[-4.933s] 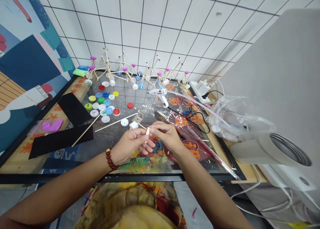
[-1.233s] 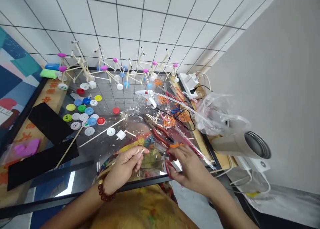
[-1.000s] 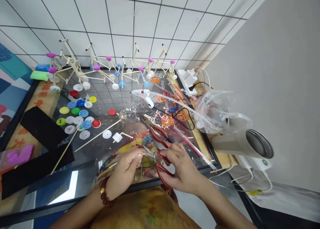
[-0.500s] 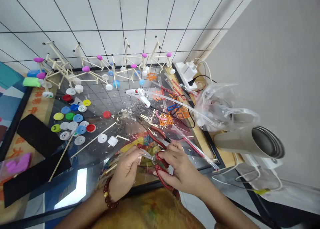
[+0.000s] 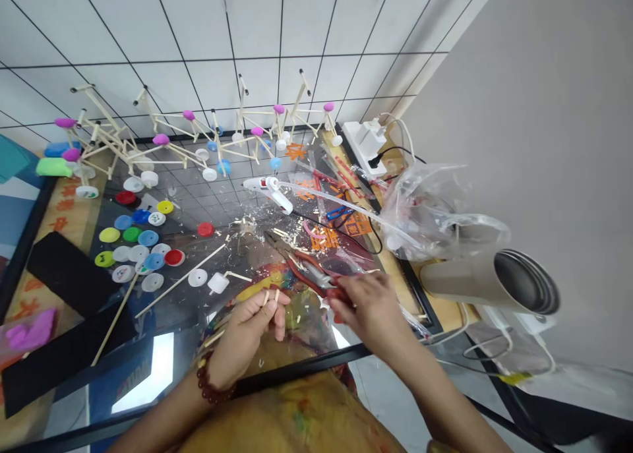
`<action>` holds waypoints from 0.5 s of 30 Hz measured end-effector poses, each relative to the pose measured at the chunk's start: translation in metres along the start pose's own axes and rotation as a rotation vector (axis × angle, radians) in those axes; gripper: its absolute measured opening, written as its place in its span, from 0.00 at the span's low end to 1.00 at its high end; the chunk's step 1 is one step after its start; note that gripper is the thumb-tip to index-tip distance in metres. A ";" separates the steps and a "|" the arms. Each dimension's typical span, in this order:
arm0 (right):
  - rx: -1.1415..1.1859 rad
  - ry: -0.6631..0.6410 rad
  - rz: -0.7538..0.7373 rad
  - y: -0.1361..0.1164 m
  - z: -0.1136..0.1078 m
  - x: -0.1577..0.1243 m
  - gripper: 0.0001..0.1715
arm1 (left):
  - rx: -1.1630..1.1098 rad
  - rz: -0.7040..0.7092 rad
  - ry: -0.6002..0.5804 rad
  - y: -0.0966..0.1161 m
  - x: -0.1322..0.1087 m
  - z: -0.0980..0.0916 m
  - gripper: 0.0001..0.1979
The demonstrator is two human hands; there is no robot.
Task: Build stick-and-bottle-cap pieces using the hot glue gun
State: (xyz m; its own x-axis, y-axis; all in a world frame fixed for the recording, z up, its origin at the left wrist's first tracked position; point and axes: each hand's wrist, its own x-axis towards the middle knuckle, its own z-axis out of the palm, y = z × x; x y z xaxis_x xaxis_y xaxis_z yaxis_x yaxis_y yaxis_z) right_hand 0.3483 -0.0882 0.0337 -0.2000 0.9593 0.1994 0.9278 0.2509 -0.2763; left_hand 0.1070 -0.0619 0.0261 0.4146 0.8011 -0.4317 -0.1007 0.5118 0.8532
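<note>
My left hand (image 5: 254,321) is closed in a pinch on short wooden stick pieces (image 5: 267,297), their pale ends standing up between thumb and fingers. My right hand (image 5: 368,311), slightly smeared by motion, is wrapped round red-handled scissors, whose metal blades (image 5: 324,281) point away to the upper left; most of the handles are hidden under the hand. Right beside the blades lie pliers (image 5: 291,255) with red-brown grips, jaws toward the back. Beyond the left hand are a white square piece (image 5: 218,283) with a short stick and a white bottle cap (image 5: 198,277).
A glue gun (image 5: 270,188) with a long clear stick lies mid-table among scraps. Stick figures with caps and purple pads (image 5: 161,140) line the tiled wall. Coloured caps (image 5: 132,235) and black sheets (image 5: 74,271) are at left. A power strip (image 5: 363,150), plastic bag (image 5: 425,209) and cups (image 5: 484,278) stand right.
My right hand has carried the scissors away from the left hand, rightward toward the pliers. Cut stick ends now show between the left fingers. The view has shifted slightly.
</note>
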 end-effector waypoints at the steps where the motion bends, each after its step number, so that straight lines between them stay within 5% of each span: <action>1: -0.102 0.019 0.064 0.009 -0.001 -0.001 0.13 | -0.128 -0.064 -0.018 0.000 0.000 -0.001 0.12; 5: -0.361 -0.032 0.157 0.035 -0.001 -0.010 0.15 | -0.396 -0.201 -0.060 0.003 0.000 -0.003 0.09; 9: -0.366 -0.068 0.142 0.045 0.004 -0.017 0.16 | -0.517 -0.252 -0.055 0.004 -0.002 -0.006 0.13; 15: -0.162 0.074 0.036 0.021 -0.005 -0.002 0.12 | -0.593 -0.335 -0.059 0.004 -0.003 -0.009 0.15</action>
State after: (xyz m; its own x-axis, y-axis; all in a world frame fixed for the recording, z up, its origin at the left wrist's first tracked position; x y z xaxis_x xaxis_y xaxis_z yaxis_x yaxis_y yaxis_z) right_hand 0.3693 -0.0855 0.0320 -0.1476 0.9535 0.2627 0.9737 0.1867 -0.1306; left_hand 0.0969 -0.0595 0.0280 0.5567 0.5598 -0.6137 -0.4297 0.8264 0.3639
